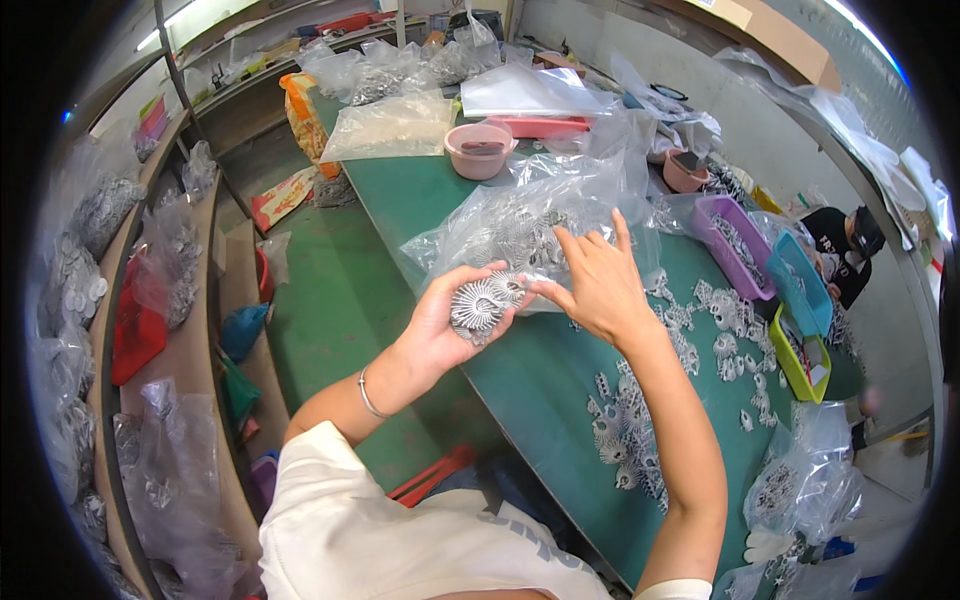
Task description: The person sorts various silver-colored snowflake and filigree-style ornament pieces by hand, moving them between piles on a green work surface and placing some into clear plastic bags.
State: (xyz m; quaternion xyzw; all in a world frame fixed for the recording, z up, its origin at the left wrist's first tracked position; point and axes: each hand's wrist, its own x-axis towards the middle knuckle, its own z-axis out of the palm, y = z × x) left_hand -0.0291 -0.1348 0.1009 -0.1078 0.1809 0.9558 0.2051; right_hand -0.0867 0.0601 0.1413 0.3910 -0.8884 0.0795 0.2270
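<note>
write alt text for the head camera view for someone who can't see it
A person's left hand holds silvery ridged pieces, with the right hand close beside them, fingers spread, at a green table. On the table are more silvery pieces, a clear plastic bag and colourful baskets.

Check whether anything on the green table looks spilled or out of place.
Loose silvery metal pieces lie strewn across the green table near the right forearm, while other silvery pieces sit in the purple basket. Possibly spilled, possibly deliberate.

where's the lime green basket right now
In the head view, the lime green basket is at the right, just below the blue basket and right of the right hand.
</note>
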